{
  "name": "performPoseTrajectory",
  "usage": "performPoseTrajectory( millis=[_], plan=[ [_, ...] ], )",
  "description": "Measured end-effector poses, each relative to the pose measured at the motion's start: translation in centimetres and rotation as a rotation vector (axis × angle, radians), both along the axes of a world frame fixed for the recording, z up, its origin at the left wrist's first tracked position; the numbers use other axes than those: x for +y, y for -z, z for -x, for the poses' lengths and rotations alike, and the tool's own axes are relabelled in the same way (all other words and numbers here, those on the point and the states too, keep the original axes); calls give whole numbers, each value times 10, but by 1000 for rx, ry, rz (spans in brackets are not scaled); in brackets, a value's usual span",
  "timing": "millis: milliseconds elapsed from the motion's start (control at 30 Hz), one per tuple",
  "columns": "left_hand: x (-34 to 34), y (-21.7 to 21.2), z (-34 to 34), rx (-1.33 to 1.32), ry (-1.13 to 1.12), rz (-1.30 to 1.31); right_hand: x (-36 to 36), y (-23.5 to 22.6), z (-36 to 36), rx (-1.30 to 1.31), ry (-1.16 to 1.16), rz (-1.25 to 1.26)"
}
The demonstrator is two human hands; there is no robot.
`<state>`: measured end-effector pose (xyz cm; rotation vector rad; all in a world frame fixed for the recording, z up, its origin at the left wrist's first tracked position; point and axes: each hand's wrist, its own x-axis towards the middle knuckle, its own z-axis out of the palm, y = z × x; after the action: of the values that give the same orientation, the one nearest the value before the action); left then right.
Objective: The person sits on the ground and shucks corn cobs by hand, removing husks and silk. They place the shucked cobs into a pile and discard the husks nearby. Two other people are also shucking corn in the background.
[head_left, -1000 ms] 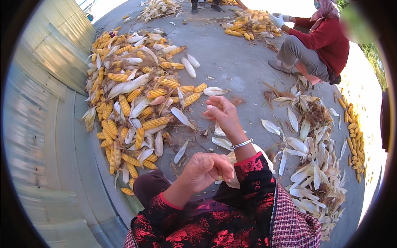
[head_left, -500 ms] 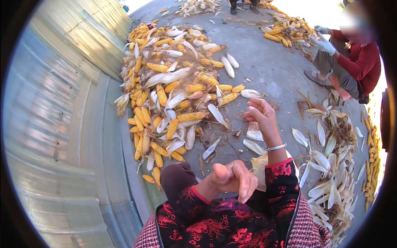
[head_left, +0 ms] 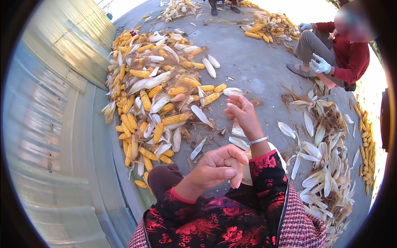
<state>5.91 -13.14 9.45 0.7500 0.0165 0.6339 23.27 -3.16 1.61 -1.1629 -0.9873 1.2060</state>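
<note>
My left hand point(head_left: 215, 167) hovers in front of my body with its fingers bent inward and the thumb lying against them; nothing shows in it. Farther out, my right hand point(head_left: 244, 115) is raised, its fingers loosely stretched toward the left and apart, with no object in them. A bracelet point(head_left: 259, 140) circles the right wrist. Just beyond and to the left of both hands spreads a big heap of corn cobs point(head_left: 175, 119), many bare and yellow, others in pale husks. A loose husk point(head_left: 202, 116) lies on the ground left of my right hand.
Corrugated panels point(head_left: 45, 124) form a wall along the left. Peeled husks point(head_left: 320, 165) are piled at right, with a row of cobs point(head_left: 366, 144) beyond. A gloved person in red point(head_left: 349, 58) sits at far right near another corn pile point(head_left: 264, 27).
My left hand's fingers have curled in and its thumb has come down against them. My right hand stays raised, open. The seated person's nearer gloved hand has lowered. The whole view has shifted slightly.
</note>
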Motion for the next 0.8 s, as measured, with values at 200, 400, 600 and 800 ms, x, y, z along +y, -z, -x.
performPoseTrajectory(
  millis=[200, 400, 600, 800],
  plan=[
    [-3, 4, -3, 45, -34, -13, 0, 5, -3, -13, -8, -17],
    [-4, 14, -5, 102, -52, 82, -1, 3, -1, 21, 5, -47],
    [3, 30, -7, 220, -123, 320, -2, 1, -2, -16, -26, -20],
    [5, 32, -6, 298, -188, 339, 0, 2, 1, 25, -3, -44]
  ],
)
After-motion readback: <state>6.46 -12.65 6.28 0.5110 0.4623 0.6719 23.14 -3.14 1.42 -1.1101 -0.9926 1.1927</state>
